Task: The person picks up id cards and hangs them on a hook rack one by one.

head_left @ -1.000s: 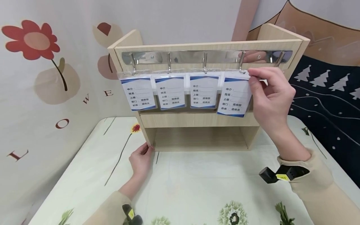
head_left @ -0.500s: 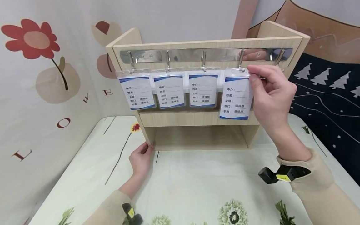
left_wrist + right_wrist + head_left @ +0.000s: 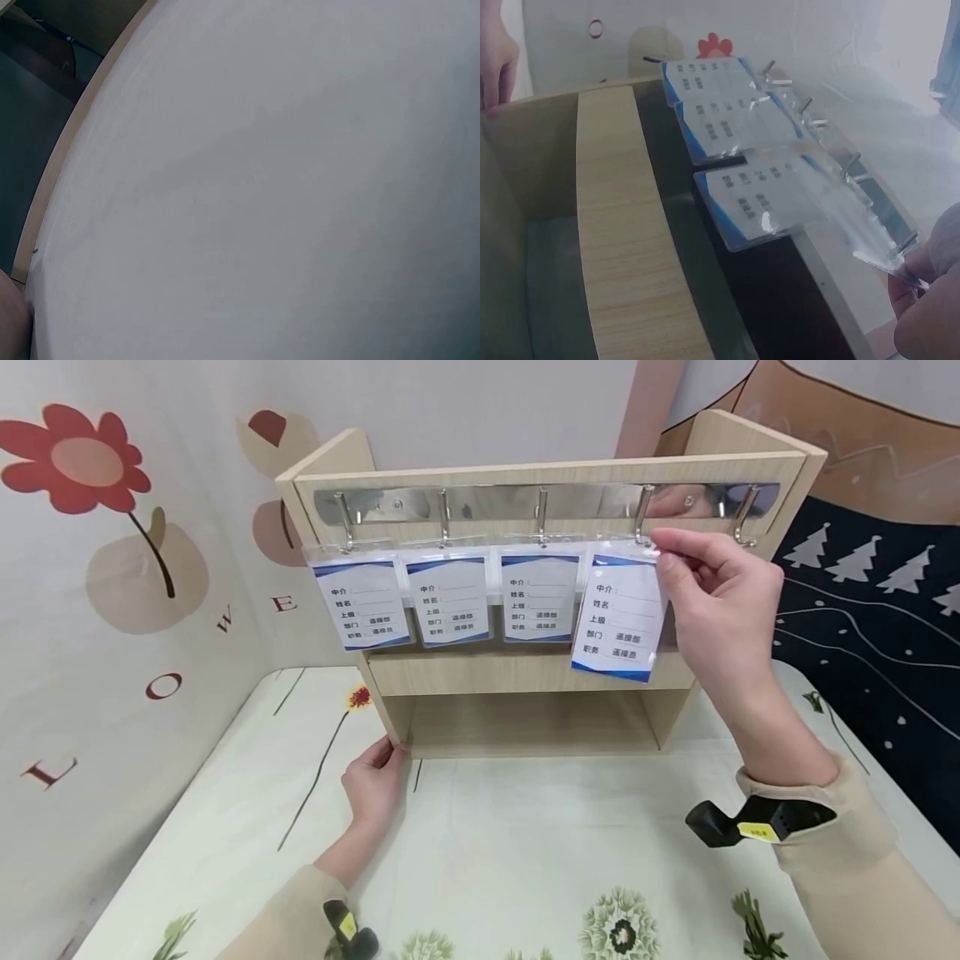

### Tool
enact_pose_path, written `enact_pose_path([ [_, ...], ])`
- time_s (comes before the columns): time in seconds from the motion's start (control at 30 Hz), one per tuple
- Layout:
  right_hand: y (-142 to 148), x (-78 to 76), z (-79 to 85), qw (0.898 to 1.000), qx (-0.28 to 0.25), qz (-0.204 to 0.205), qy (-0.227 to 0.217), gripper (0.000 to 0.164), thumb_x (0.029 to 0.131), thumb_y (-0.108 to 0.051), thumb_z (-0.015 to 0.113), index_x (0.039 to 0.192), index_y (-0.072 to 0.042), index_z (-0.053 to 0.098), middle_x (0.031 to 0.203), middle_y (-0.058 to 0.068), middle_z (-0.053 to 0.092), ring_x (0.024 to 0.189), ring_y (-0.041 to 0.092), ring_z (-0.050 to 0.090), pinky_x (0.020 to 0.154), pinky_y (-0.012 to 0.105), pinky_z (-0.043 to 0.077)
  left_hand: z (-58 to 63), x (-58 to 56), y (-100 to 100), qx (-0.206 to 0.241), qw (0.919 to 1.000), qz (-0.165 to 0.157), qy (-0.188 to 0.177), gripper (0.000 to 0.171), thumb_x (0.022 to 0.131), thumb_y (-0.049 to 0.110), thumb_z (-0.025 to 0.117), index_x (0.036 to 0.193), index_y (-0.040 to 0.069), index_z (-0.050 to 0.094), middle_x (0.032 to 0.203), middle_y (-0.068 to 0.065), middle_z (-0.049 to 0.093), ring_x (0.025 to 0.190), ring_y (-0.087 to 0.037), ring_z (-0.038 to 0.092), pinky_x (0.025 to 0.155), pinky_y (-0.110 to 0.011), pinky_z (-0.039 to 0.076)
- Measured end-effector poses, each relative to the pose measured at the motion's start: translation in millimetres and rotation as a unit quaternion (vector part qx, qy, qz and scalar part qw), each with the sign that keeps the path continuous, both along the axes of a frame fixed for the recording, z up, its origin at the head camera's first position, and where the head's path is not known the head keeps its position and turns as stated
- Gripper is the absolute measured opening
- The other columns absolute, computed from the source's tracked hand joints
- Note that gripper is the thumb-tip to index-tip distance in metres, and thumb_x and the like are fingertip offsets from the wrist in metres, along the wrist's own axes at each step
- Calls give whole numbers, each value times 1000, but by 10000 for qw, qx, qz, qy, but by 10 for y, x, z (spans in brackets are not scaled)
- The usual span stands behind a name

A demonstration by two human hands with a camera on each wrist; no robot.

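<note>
My right hand [image 3: 723, 602] pinches the upper right corner of a clear-sleeved badge card [image 3: 618, 614] between thumb and forefinger. This badge hangs tilted at the fourth hook [image 3: 642, 514] from the left; whether the hook passes through its slot is too small to tell. Three similar badges hang to the left, among them the third one [image 3: 540, 597]. In the right wrist view the pinched badge [image 3: 874, 259] appears nearly edge-on. Down at the lower left corner of the wooden shelf [image 3: 480, 677], my left hand [image 3: 373, 783] grips the side panel's edge.
A shiny metal hook rail [image 3: 495, 503] runs along the shelf's upper front. Its rightmost hook [image 3: 744, 517] bears no badge. The shelf stands on a flower-patterned tablecloth [image 3: 510, 827] before a printed curtain [image 3: 165, 710]. A dark printed cloth [image 3: 870, 643] hangs at the right.
The pinched badge swung right and straightened, then tilted back with its lower end to the left. My right hand shifted slightly, still pinching its corner. The left hand stayed at the shelf corner.
</note>
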State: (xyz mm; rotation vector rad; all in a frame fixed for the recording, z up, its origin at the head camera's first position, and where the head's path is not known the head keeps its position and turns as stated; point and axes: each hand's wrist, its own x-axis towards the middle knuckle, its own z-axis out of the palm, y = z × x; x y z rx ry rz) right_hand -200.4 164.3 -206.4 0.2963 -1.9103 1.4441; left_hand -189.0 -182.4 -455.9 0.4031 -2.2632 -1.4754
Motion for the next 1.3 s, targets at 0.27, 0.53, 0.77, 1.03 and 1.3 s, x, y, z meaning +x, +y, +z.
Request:
enact_pose_path([
  [0.27, 21, -64, -61, 9999, -55, 38, 132, 23, 100, -1, 63, 118, -4, 76, 114, 3, 72, 88, 15, 60, 73, 19, 47, 23, 4, 29, 29, 9999, -112, -36, 33, 101, 11, 66, 132, 1, 67, 125, -16, 70, 117, -29, 66, 96, -38, 54],
  [0.53, 34, -115, -173, 9986, -233, 302, 361, 26, 99, 4, 61, 120, -3, 73, 112, 2, 64, 92, 17, 58, 82, 21, 49, -9, -4, 29, 32, 9999, -69, 69, 32, 100, 12, 68, 130, 2, 69, 122, -15, 71, 114, -27, 68, 93, -36, 56],
  [0.77, 77, -136, -257, 9876, -1132, 899, 606, 23, 93, 10, 66, 112, 0, 75, 107, 7, 64, 91, 18, 60, 86, 21, 51, -19, -14, 12, 70, 9999, -127, 8, 33, 101, 11, 66, 132, 1, 68, 124, -16, 70, 116, -28, 67, 94, -36, 55],
  [1.03, 140, -131, -326, 9738, -1674, 1284, 851, 22, 89, 13, 66, 108, 6, 74, 107, 11, 61, 94, 20, 60, 86, 19, 53, -4, -9, -3, 74, 9999, -79, -32, 33, 101, 12, 66, 132, 2, 68, 124, -16, 70, 116, -28, 67, 94, -33, 55],
  [1.3, 281, -28, -410, 9777, -1607, 1215, 595, 20, 91, 8, 68, 110, 4, 73, 105, 11, 67, 92, 20, 62, 86, 19, 53, 19, -2, 4, 78, 10000, -44, -43, 33, 100, 11, 67, 131, 0, 68, 124, -17, 70, 116, -28, 67, 91, -25, 55],
])
